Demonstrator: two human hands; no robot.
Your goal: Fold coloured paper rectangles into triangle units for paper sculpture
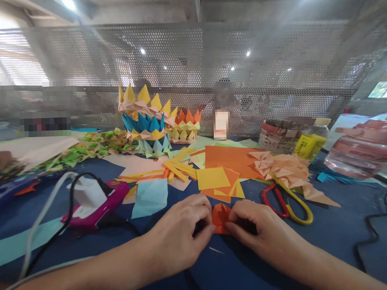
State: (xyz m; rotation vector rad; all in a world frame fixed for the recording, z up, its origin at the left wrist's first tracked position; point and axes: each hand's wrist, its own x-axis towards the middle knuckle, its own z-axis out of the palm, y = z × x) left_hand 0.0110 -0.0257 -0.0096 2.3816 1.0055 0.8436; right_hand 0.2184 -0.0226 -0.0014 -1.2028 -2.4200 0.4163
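My left hand (180, 234) and my right hand (256, 231) meet at the near middle of the blue table (329, 229). Between their fingertips they pinch a small folded piece of orange paper (220, 217), pressed down on the tabletop. Just beyond it lie loose yellow and orange squares (218, 180) and a large orange sheet (232, 158). A pale blue sheet (150, 197) lies to the left of the squares.
Red-and-yellow scissors (287, 203) lie right of my hands beside a heap of peach folded units (286, 167). A pink glue gun (98, 203) with cables sits at left. Stacked origami crowns (146, 121) stand behind, against a perforated mesh screen. Another person's hand (0, 160) shows at far left.
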